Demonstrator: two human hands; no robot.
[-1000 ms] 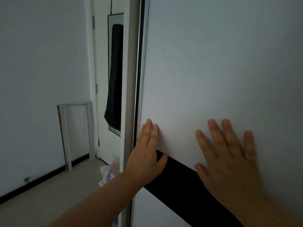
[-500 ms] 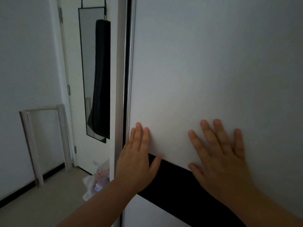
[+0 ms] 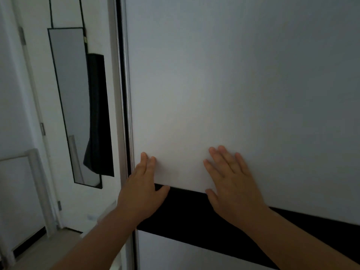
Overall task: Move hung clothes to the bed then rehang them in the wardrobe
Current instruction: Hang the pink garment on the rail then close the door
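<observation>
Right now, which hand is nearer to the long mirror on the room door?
Left. The left hand presses flat at the sliding door's left edge, the side toward the mirror. The right hand lies flat further right on the panel.

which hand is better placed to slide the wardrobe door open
Left, probably. The left hand lies flat by the wardrobe door edge, beside the dark gap, so it could hook the edge; the right hand presses mid-panel.
</observation>
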